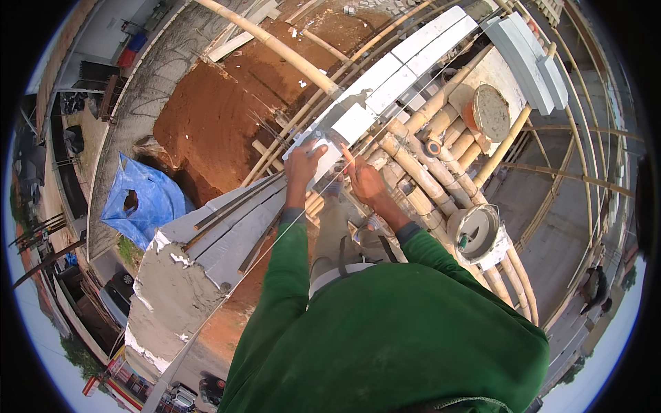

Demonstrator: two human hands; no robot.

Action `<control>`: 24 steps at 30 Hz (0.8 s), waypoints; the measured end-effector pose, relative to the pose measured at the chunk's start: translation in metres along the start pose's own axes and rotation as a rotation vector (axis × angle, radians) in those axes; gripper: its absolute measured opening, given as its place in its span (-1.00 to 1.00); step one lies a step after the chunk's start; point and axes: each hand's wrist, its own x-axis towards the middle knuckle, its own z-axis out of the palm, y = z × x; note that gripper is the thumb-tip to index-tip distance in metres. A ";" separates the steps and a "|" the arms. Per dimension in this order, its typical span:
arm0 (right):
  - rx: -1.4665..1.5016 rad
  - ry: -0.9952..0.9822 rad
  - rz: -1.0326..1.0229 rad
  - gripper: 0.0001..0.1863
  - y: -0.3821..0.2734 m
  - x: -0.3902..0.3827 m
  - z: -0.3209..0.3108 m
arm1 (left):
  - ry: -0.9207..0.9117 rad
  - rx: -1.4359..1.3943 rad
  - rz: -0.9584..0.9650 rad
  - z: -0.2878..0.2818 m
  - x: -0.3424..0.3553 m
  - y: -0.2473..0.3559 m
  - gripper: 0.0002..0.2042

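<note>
**Q:** How is the left hand (301, 171) posed?
**A:** The left forearm is extended forward, and the hand is laid at the wall (428, 54). Its back is turned upward. The thumb is spread from the fingers and pointed rightward; whether anything is gripped under the fingers cannot be told.

**Q:** And the right hand (370, 184)?
**A:** The right forearm is angled inward, to the left, with the elbow held outward. The hand is positioned near the left one, with its knuckles up. A narrow orange-toned shape, finger or handle, is directed toward a grey blade (335, 138). The remaining fingers are curled; whether a handle is pinched cannot be confirmed.

**Q:** Where is the block located?
**A:** The white block (352, 122) is seated in the wall, just beyond the blade. Grey mortar (323, 124) is smeared beside it.

**Q:** What is placed nearby?
**A:** A string (275, 239) is stretched along the wall. To the right, a bucket (500, 237) is stood by the bamboo poles (430, 162), and a mortar-filled tub (491, 113) is set farther forward.
</note>
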 end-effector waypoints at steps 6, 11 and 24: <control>0.510 0.254 0.187 -0.62 0.005 -0.054 0.022 | -0.050 -0.076 0.041 -0.005 0.001 0.006 -0.35; 1.535 0.220 0.818 -0.54 0.029 -0.054 0.059 | -0.078 -0.108 -0.039 -0.014 -0.009 0.027 -0.33; 2.317 -0.040 1.092 -0.55 -0.029 -0.045 0.073 | 0.011 -0.138 0.115 -0.008 -0.006 0.014 -0.42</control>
